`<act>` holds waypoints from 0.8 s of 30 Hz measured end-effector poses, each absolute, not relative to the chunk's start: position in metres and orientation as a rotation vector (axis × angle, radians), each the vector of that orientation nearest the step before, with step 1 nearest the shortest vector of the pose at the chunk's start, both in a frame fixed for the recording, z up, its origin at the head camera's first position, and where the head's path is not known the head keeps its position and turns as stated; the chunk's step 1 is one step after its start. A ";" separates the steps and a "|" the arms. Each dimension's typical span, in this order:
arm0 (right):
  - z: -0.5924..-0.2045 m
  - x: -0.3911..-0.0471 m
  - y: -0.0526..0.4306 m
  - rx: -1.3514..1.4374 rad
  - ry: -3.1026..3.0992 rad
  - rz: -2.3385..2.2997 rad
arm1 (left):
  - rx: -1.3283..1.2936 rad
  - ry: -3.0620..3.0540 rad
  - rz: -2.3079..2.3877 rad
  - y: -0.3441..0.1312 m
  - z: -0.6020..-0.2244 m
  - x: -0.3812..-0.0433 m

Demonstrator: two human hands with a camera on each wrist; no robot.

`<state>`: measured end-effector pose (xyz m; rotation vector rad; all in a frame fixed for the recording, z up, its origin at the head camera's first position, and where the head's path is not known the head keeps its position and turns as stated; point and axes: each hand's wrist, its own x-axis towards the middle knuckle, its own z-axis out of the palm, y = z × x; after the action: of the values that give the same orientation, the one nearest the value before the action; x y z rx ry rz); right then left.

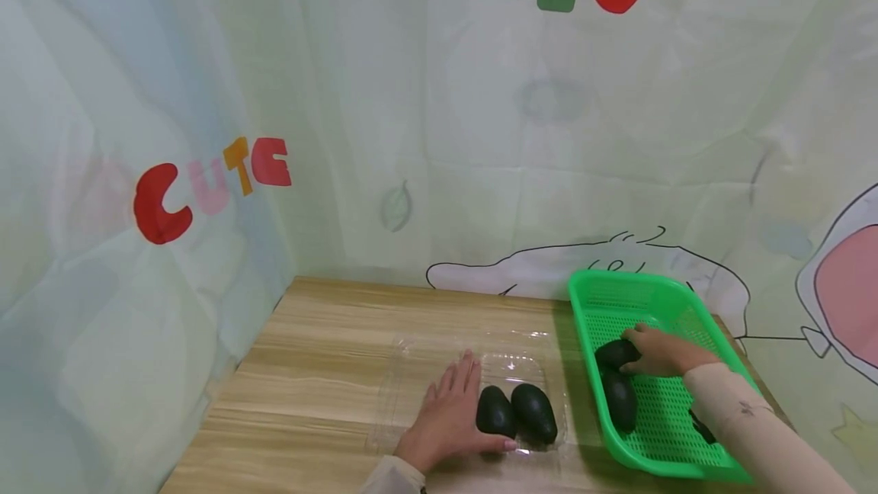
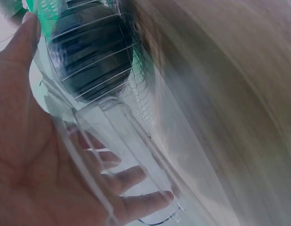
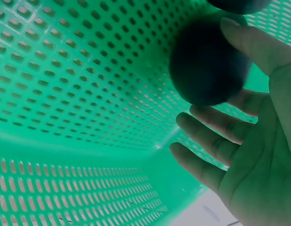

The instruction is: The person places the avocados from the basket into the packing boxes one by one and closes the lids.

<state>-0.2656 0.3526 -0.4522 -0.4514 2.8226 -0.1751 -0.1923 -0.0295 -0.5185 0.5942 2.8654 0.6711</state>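
Two dark avocados, a left one (image 1: 496, 412) and a right one (image 1: 534, 412), lie side by side in a clear plastic clamshell box (image 1: 511, 366) on the table. My left hand (image 1: 449, 410) rests against the box's left side, fingers extended and thumb along the near edge; the left wrist view shows the palm (image 2: 27, 155) by the clear wall. In the green basket (image 1: 675, 471), my right hand (image 1: 660, 353) pinches the farther avocado (image 1: 615, 354) between thumb and fingers. Another avocado (image 1: 620, 401) lies just nearer, against the basket's left wall.
The wooden table (image 1: 309, 372) carries the box in the middle and the basket at the right. A printed curtain (image 1: 480, 136) hangs behind and on the left. Beneath my right forearm a dark shape (image 1: 701, 425) shows partly; I cannot tell what it is.
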 end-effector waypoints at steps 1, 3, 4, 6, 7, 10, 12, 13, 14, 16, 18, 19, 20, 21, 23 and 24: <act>-0.454 -0.267 0.352 -0.431 2.809 -0.184 | 0.594 2.867 0.669 -0.030 -0.518 -0.192; -0.458 -0.269 0.351 -0.402 2.796 -0.186 | 0.591 2.868 0.666 -0.030 -0.517 -0.192; -0.459 -0.270 0.350 -0.393 2.793 -0.185 | 0.588 2.868 0.668 -0.030 -0.516 -0.191; -0.462 -0.272 0.348 -0.383 2.786 -0.188 | 0.585 2.865 0.672 -0.030 -0.516 -0.191; -0.464 -0.273 0.347 -0.376 2.783 -0.188 | 0.584 2.864 0.672 -0.030 -0.516 -0.191; -0.471 -0.276 0.347 -0.357 2.779 -0.205 | 0.583 2.863 0.677 -0.030 -0.516 -0.191; -0.477 -0.279 0.348 -0.367 2.784 -0.224 | 0.588 2.862 0.674 -0.029 -0.516 -0.191; -0.480 -0.280 0.349 -0.376 2.791 -0.232 | 0.590 2.862 0.674 -0.029 -0.516 -0.191; -0.482 -0.281 0.349 -0.383 2.799 -0.250 | 0.591 2.863 0.671 -0.029 -0.516 -0.191; -0.486 -0.284 0.350 -0.432 2.821 -0.279 | 0.591 2.864 0.667 -0.028 -0.516 -0.191; -0.489 -0.286 0.351 -0.475 2.839 -0.312 | 0.587 2.869 0.659 -0.029 -0.516 -0.192; -0.491 -0.286 0.351 -0.492 2.848 -0.321 | 0.585 2.869 0.657 -0.028 -0.516 -0.192; -0.492 -0.287 0.351 -0.507 2.856 -0.323 | 0.583 2.869 0.656 -0.028 -0.516 -0.192; -0.493 -0.287 0.351 -0.513 2.862 -0.323 | 0.581 2.868 0.659 -0.028 -0.516 -0.192; -0.494 -0.286 0.351 -0.512 2.870 -0.324 | 0.578 2.865 0.662 -0.028 -0.515 -0.193; -0.494 -0.286 0.351 -0.504 2.874 -0.321 | 0.577 2.864 0.664 -0.028 -0.515 -0.193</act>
<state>-0.2856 0.3506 -0.4940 -0.5041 2.8739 -0.3214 -0.1929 -0.0279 -0.5153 0.5772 2.8639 0.6636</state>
